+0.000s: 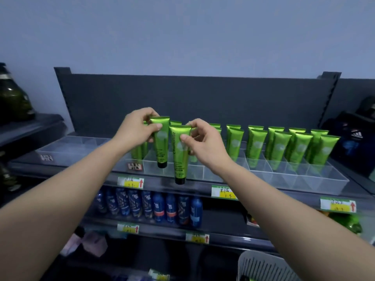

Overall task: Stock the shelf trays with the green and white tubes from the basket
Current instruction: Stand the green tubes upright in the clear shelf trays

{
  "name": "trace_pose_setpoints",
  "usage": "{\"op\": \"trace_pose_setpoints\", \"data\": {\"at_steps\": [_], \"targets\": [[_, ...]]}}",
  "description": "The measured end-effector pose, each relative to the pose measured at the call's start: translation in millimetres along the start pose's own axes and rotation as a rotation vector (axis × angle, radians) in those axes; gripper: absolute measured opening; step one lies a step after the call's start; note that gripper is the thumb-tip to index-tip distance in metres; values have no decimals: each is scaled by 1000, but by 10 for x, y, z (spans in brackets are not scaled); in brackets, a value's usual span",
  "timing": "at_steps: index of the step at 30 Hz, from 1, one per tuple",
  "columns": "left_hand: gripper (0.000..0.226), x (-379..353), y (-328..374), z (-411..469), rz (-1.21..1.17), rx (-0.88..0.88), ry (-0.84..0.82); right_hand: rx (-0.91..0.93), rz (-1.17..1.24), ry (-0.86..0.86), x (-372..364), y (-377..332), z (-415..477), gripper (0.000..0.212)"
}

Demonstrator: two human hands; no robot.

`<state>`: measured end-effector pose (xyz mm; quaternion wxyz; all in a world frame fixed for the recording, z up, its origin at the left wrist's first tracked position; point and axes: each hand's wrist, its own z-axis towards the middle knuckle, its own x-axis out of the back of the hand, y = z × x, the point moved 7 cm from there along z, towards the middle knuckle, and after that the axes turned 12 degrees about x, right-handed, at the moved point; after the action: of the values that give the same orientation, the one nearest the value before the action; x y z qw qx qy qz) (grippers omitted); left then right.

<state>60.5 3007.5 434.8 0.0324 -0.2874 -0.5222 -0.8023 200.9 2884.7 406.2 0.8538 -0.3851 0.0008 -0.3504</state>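
Observation:
My left hand [136, 131] pinches a green tube [161, 147] near its crimped top, cap down, above the clear divided tray [316, 179] on the top shelf. My right hand [205, 142] pinches a second green tube [179, 157] by its upper edge; it hangs cap down a little lower, in front of the tray's front wall. Several more green tubes [280, 147] stand in the tray's compartments to the right and behind my hands. The white slotted basket [263, 266] shows at the bottom right.
Another clear tray [67, 148] lies on the shelf's left part. Yellow-green price tags [130, 182] line the shelf edges. Blue bottles [158, 205] fill the shelf below. Dark bottles [14, 98] stand at far left, a dark package [353, 142] at far right.

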Motion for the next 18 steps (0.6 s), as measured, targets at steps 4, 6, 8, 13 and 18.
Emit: {"op": "trace_pose_setpoints", "data": {"at_steps": [4,6,8,13,18], "targets": [[11,90,-47,270,58,-20,-28,15,-18,28,-182,10,241,22],[11,125,-68,376,90,-38,-27,15,-21,47,-264,39,327,18],[13,145,-83,460,159,-70,-20,5,-17,52,-344,76,389,18],[13,143,-185,584,243,-103,-32,-17,-31,103,-443,138,489,23],[18,111,-317,674,281,-100,-67,-30,-56,122,-526,183,541,21]]}}
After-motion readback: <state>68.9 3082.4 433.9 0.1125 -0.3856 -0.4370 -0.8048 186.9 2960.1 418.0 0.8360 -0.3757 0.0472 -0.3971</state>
